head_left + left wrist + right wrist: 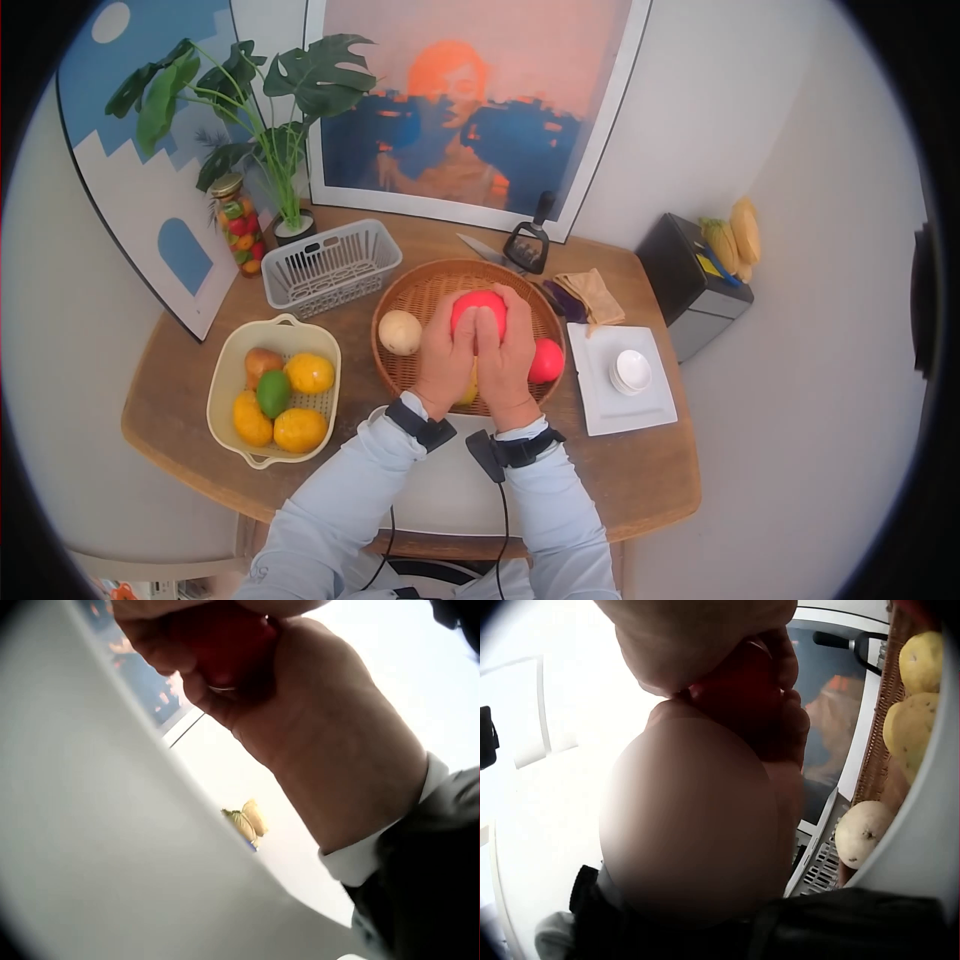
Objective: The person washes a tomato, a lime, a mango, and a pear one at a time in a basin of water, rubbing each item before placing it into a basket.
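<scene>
Red fruit point(480, 303) between both hands point(445, 352) point(511, 354), long axis unclear

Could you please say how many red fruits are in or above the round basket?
2: one red fruit between left hand and right hand, another red fruit inside the round basket, right side. The hands may hide more.

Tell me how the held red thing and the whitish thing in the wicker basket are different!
The red thing is bright red; the whitish thing is cream-coloured. The red thing is held between the left grip and right grip; the whitish thing lies in the wicker basket. Both look roundish.
</scene>
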A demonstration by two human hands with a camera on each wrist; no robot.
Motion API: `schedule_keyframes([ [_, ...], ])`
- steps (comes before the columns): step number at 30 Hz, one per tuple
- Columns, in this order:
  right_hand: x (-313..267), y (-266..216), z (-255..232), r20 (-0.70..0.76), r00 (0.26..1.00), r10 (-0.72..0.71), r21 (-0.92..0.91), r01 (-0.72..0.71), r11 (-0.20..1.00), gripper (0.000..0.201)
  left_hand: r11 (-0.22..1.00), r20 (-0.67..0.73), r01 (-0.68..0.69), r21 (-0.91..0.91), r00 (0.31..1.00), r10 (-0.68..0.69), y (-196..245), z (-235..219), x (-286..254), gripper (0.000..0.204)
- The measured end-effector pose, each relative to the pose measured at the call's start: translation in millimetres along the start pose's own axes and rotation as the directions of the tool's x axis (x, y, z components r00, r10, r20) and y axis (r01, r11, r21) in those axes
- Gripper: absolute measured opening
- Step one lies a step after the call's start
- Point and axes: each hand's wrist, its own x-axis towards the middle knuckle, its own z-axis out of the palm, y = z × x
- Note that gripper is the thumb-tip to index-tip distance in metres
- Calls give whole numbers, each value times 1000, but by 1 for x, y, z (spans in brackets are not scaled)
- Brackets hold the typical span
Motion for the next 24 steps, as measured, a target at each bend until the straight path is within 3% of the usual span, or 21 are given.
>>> schedule_keyframes([
  [2, 5, -8, -4, 32, 970, -240, -159, 242, 957, 43, 982, 47, 95, -164, 995, -89, 0, -3, 0, 35],
  [4, 6, -12, -6, 52, 938, -343, -216, 346, 913, 46, 963, 112, 136, -234, 987, -112, -3, -4, 1, 38],
  [7, 9, -26, -12, 77, 880, -469, -310, 468, 827, 47, 685, 198, 339, -644, 940, -280, 14, 0, -2, 37],
  [8, 10, -30, -12, 87, 857, -507, -339, 504, 794, 47, 667, 208, 352, -656, 934, -289, 18, 0, -1, 36],
  [11, 8, -33, -10, 36, 898, -439, -238, 434, 869, 42, 646, 239, 383, -661, 923, -303, 21, -3, 1, 36],
  [12, 6, -30, -9, -1, 934, -358, -136, 354, 925, 40, 661, 253, 389, -642, 921, -297, 20, -4, 1, 37],
  [15, 3, -23, -7, -20, 999, -41, 222, 45, 974, 36, 721, 275, 367, -588, 929, -249, 13, -6, 2, 40],
  [17, 6, -30, -14, 73, 973, 219, 465, -227, 856, 34, 743, 287, 347, -572, 933, -215, 11, -5, 3, 41],
  [20, 3, -20, -10, -18, 987, 163, 380, -144, 914, 37, 706, 290, 339, -622, 937, -195, 19, 0, 1, 40],
  [22, 4, -22, -11, -47, 995, -85, 110, 90, 990, 41, 624, 268, 330, -708, 943, -195, 32, 6, 1, 40],
  [24, 6, -28, -13, -21, 961, -277, -82, 274, 958, 45, 646, 224, 301, -701, 954, -202, 36, 4, -3, 41],
])
